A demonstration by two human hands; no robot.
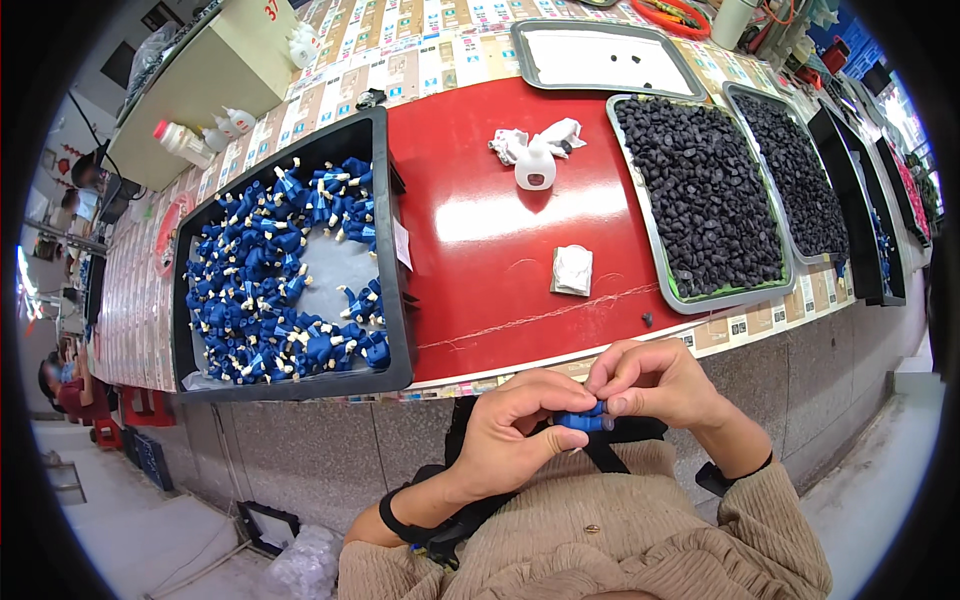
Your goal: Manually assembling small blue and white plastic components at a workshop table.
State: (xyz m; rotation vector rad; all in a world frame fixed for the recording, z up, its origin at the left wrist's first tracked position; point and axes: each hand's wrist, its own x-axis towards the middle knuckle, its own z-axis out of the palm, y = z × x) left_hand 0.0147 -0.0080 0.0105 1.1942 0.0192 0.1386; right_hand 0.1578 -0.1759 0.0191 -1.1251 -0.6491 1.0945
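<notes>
Just past the table's front edge, in front of my body, both hands meet at a small blue toy figure (583, 421). My left hand (515, 428) is closed around it, with the thumb along its near side. The fingertips of my right hand (660, 385) pinch its far right end, where a darker bit shows. Whether that bit is a separate piece is hidden by the fingers. To the left, a black bin (398, 350) holds many similar blue figures (265, 270) with cream-coloured parts. At the right, a metal tray (668, 290) is heaped with small black pieces (700, 190).
On the red board (470, 260) are a white plastic bottle (535, 168), crumpled tissue (562, 135), a folded white cloth pad (572, 270) and one loose black piece (647, 319). Behind lies a white-lined tray (600, 55). Further right are a second black-piece tray (790, 170) and dark bins (860, 215).
</notes>
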